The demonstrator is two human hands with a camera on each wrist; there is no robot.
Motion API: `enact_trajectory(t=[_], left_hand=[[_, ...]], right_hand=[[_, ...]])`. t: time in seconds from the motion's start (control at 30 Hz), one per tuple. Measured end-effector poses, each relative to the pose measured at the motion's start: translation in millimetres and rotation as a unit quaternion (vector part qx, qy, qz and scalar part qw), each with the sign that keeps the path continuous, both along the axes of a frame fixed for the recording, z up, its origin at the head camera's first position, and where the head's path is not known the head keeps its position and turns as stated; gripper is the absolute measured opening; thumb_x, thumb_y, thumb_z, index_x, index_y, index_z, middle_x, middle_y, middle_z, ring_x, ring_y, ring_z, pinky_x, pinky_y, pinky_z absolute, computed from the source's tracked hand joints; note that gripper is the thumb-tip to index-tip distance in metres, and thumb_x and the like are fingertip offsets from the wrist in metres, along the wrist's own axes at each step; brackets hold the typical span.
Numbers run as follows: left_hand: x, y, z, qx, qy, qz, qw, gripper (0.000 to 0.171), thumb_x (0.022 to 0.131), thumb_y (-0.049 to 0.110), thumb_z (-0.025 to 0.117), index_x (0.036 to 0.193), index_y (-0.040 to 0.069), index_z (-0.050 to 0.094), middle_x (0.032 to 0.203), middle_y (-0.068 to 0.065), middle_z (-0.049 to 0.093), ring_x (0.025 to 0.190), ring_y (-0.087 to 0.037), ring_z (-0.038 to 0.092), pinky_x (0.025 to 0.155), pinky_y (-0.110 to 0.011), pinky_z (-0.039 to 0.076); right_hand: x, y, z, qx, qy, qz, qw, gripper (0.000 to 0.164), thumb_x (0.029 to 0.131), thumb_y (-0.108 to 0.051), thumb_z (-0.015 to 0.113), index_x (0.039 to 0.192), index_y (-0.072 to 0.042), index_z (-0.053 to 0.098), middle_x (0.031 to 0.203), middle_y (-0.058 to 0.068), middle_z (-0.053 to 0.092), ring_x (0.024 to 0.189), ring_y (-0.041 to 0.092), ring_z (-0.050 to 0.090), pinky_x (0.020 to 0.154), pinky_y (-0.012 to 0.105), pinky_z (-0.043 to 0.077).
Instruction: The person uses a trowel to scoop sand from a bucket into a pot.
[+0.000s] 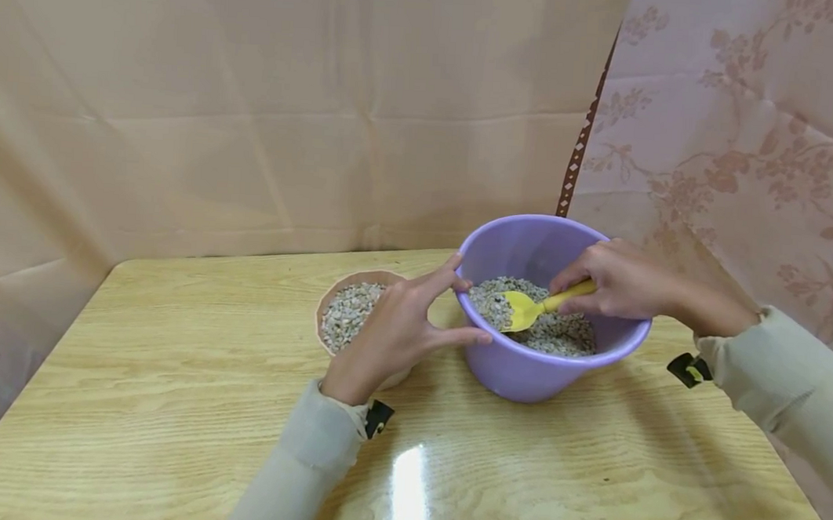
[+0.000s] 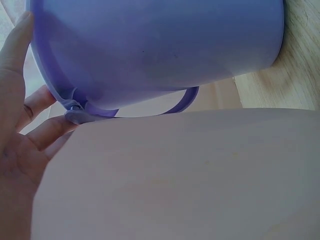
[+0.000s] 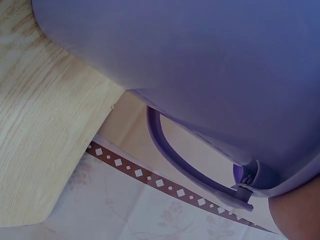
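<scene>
The right hand (image 1: 620, 282) grips the scoop (image 1: 544, 304) inside the bucket (image 1: 530, 376), its long axis slanting toward the left rim (image 1: 468, 310), which the left hand (image 1: 399, 314) holds. The pot (image 1: 376, 277) (nearer the left hand) stands just left of the bucket.

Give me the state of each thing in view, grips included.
Purple bucket: upright, partly filled with gravel
Bucket handle: lowered
Yellow scoop: inside bucket, blade at the gravel
Pot: upright, gravel inside
Left grip: spread, touching bucket rim
Right grip: holding yellow scoop
</scene>
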State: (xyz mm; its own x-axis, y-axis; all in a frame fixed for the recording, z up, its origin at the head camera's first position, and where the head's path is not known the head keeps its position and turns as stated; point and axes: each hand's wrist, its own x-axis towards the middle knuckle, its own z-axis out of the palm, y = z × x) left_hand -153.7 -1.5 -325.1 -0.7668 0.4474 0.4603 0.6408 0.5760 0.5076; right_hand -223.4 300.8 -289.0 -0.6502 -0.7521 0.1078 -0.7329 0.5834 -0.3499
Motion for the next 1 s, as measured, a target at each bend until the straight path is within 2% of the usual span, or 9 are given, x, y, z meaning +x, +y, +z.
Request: enact_trajectory(t=[0.4,0.7,0.93,1.0], left_hand=[[0.9,-0.3,0.1,0.0,0.004,0.002,1.0,0.061,0.078,0.061,0.074,0.121,0.02,0.063,0.148,-0.007,0.05,0.125,-0.018,0.057,0.104,-0.038,0.045],[1.5,-0.3,1.6,-0.005,0.0,0.006,1.0,0.057,0.078,0.061,0.075,0.115,0.019,0.063,0.151,-0.006,0.046,0.124,-0.02,0.058,0.101,-0.039,0.047],[-1.5,-0.4,1.4,-0.003,0.009,0.0,1.0,0.066,0.078,0.06,0.075,0.127,0.019,0.062,0.14,-0.005,0.059,0.124,-0.019,0.059,0.102,-0.039,0.047],[-1.3,-0.4,1.3,-0.004,0.009,0.0,1.0,0.067,0.078,0.06,0.075,0.128,0.018,0.062,0.14,-0.005,0.059,0.124,-0.019,0.059,0.102,-0.039,0.046]], right_hand=[[-3.0,2.5,3.1,-0.009,-0.031,0.001,0.999,0.02,0.08,-0.014,0.084,0.1,-0.016,0.08,0.089,-0.008,0.076,0.069,0.001,0.067,0.062,0.022,0.055],[-3.4,7.3,6.9,-0.04,-0.055,0.012,0.998,0.021,0.081,-0.009,0.082,0.102,-0.012,0.079,0.094,-0.004,0.077,0.077,0.002,0.071,0.069,0.023,0.057],[-1.7,9.3,7.2,-0.044,-0.045,0.013,0.998,0.021,0.081,-0.008,0.081,0.102,-0.012,0.079,0.096,-0.004,0.077,0.082,0.005,0.072,0.072,0.024,0.057],[-1.0,9.8,7.9,-0.045,-0.043,0.01,0.998,0.022,0.081,-0.008,0.081,0.102,-0.011,0.079,0.096,-0.003,0.077,0.081,0.005,0.071,0.071,0.023,0.057]])
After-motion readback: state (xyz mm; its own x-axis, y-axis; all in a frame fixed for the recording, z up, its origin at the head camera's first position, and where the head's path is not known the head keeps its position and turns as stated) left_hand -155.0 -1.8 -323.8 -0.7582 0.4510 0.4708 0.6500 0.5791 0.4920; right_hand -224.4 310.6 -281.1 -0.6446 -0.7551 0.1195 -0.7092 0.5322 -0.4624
